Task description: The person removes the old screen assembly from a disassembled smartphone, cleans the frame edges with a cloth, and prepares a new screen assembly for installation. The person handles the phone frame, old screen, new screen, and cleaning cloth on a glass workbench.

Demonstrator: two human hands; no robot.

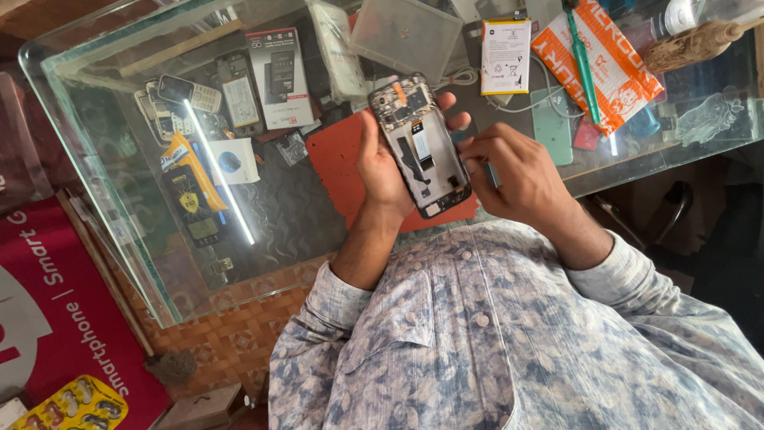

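The left hand (382, 163) holds an opened smartphone (419, 147), its back cover off and its inner parts bare, above a red mat (338, 171) on the glass worktop (119, 119). The fingers (448, 101) wrap round from behind, their tips showing past the phone's far edge, with the thumb along the near edge, so this hand is closed on the phone. The right hand (513, 171) comes in from the other side; its fingers are bunched and pinched together at the phone's edge, but whether they grip a small part or only press on it cannot be told.

The phone looks light and stiff, yet fragile where the boards and thin ribbon strips lie bare. It is best held by the frame edges, as the left hand does, with fingertips kept off the middle.

Beyond the fingertips lie a white battery (505, 56), a clear plastic lid (406, 36), an orange packet (597, 64) with a green tool (585, 68) on it, and a white cable. To the left of the left hand, under the glass, sit old keypad phones (179, 99) and a small boxed item (278, 76). Nothing stands between the two hands and the phone.
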